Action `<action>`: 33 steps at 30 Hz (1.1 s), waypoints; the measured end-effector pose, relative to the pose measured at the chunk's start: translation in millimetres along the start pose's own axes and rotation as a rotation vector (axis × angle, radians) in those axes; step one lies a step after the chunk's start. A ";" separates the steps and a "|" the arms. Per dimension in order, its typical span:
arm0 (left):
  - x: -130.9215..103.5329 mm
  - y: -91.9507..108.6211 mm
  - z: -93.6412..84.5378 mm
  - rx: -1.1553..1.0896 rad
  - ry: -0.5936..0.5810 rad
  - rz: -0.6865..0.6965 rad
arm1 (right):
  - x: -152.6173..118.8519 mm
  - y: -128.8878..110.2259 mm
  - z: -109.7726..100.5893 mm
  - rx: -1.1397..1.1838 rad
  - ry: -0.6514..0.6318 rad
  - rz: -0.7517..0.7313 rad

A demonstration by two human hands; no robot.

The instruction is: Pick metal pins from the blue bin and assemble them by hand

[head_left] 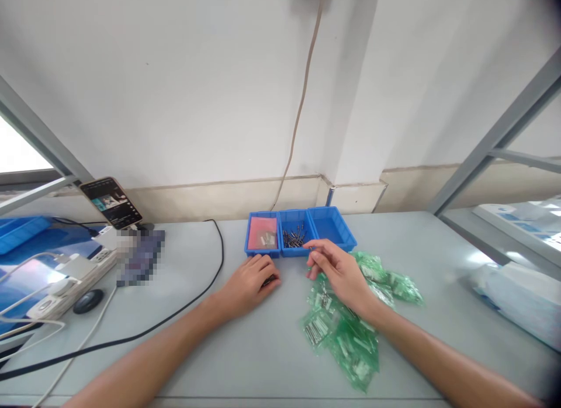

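My left hand (250, 286) rests on the table, its fingers curled over small dark metal pieces (268, 280) that show beneath the fingertips. Thumb and fingers of my right hand (337, 273) are pinched together in front of the blue bins; what they hold, if anything, is too small to name. Thin dark metal pieces (294, 238) lie loose in the middle blue bin (298, 215). A pink sheet and a small clear bag (267, 238) are in the left blue bin (249, 230). Green plastic bags (346, 332), several with thin metal pieces inside, lie under and around my right hand.
The right blue bin (331, 221) stands beside the other two. A black cable (175, 314) crosses the table on the left. A phone (111, 202), a power strip (79, 276) and a black mouse (88, 301) are there too. A white package (521, 297) lies far right.
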State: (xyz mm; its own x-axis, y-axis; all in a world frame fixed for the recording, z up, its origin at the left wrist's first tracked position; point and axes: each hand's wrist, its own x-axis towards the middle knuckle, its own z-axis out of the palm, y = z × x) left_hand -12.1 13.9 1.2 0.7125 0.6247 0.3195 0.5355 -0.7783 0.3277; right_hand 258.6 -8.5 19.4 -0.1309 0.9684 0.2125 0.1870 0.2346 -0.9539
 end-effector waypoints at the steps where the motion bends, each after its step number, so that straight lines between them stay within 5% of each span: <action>1: 0.1 0.2 0.0 0.001 0.000 0.002 | -0.1 0.4 -0.1 0.008 -0.004 0.005; 33: -0.7 -0.1 -3.1 -0.099 -0.020 -0.029 | -0.6 -10.6 -1.9 -0.061 0.098 0.003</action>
State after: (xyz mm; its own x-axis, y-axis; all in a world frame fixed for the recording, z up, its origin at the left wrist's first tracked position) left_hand -14.0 13.6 3.7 0.7068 0.6448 0.2911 0.5094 -0.7494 0.4231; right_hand 258.5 -11.4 29.8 -0.0349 0.9721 0.2320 0.2462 0.2333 -0.9407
